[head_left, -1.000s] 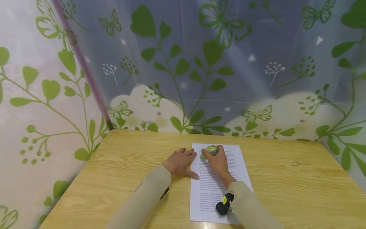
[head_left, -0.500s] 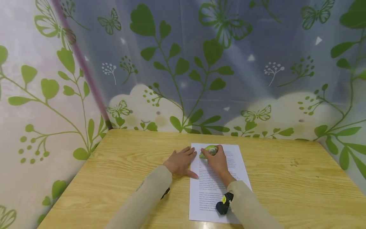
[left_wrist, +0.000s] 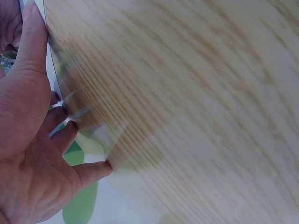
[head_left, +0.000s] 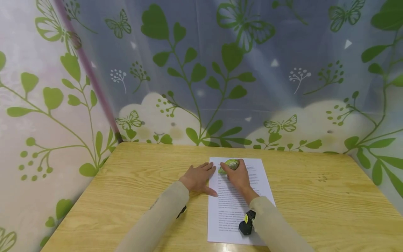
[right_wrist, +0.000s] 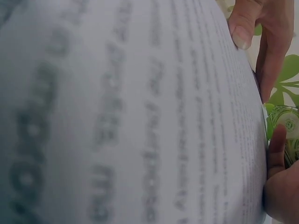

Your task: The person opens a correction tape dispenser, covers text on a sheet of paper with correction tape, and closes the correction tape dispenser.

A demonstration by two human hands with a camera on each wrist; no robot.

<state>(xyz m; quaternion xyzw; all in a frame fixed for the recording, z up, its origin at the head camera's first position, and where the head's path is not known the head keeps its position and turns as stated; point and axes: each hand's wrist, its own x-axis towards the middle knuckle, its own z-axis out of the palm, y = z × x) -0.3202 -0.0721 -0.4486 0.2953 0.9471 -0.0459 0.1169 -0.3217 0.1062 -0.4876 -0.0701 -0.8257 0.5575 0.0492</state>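
Note:
A printed white sheet of paper [head_left: 215, 224] lies on the wooden table. My right hand [head_left: 240, 178] grips a green, see-through correction tape dispenser [head_left: 232, 163] between thumb and fingers, with its tip down at the upper left of the printed lines. In the right wrist view the dispenser [right_wrist: 290, 123] shows its round spool behind the right thumb [right_wrist: 277, 144]. My left hand [head_left: 199, 179] lies with fingers spread at the sheet's left edge, thumb and fingertips touching the paper. The left wrist view shows that hand [left_wrist: 42, 154] from the side, holding nothing.
The light wooden table [head_left: 141, 168] extends on both sides of the sheet. Behind it hangs a curtain [head_left: 201, 87] printed with leaves and butterflies. A black wrist camera [head_left: 247, 223] on the right forearm is above the lower part of the paper.
The head view has shifted very slightly. Both hands, the correction tape dispenser and the sheet keep the same places relative to each other.

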